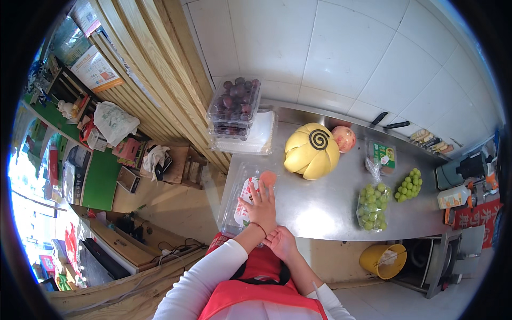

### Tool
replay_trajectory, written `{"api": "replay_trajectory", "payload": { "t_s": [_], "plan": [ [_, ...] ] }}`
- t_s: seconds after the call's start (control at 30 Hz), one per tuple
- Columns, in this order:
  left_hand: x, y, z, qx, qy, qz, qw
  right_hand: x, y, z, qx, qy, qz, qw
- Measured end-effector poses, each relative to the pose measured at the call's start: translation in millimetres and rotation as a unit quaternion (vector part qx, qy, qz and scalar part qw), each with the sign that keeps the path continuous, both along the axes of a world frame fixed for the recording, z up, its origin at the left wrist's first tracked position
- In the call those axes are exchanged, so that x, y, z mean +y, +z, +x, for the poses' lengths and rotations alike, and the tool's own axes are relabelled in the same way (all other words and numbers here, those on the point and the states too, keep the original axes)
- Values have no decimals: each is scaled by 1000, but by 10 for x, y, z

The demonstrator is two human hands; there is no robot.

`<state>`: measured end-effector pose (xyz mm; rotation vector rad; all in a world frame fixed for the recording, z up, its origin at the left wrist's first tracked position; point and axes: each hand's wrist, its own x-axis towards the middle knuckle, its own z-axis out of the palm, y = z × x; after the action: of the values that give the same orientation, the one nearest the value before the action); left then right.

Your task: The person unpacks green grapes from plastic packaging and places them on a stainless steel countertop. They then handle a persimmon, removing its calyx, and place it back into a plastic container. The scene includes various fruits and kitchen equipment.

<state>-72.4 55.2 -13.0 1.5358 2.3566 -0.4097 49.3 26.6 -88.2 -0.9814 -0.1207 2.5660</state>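
Observation:
My left hand [259, 202], with a thin cord on its wrist, spreads its fingers over a clear plastic clamshell box [232, 216]. The box bears a red and white label [242, 202] and lies at the left end of a steel counter [316, 200]. Whether the palm presses on the lid, I cannot tell. A round orange-pink thing [268, 177] shows just beyond my fingertips. Lower down, my right hand [282, 243] is turned partly palm up beside my left wrist. Its fingers are curled close to the wrist, their tips partly hidden.
Stacked boxes of dark plums [234, 100] stand by white trays [262, 132]. A yellow petal-sided object [310, 160] with a black spiral adjoins a pomegranate [345, 139]. Rightward are bagged green grapes [373, 208], loose grapes [409, 185], a labelled box [382, 156], knives [397, 125] and a yellow bin [368, 260].

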Motion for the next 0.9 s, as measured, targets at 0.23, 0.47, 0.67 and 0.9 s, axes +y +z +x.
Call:
{"api": "replay_trajectory", "payload": {
  "t_s": [0.23,0.47,0.67,0.9],
  "plan": [
    [-39,-35,-61,14,-10,40,999,163,46,-180,-240,143,218,935],
    [-1,58,-84,-16,1,38,999,325,-267,-249,-78,48,319,943],
    [-59,-126,-106,6,-20,62,998,604,-149,-278,46,42,167,984],
    [-58,-40,-197,-15,-18,42,999,746,88,-543,69,82,170,980]
  ]
}}
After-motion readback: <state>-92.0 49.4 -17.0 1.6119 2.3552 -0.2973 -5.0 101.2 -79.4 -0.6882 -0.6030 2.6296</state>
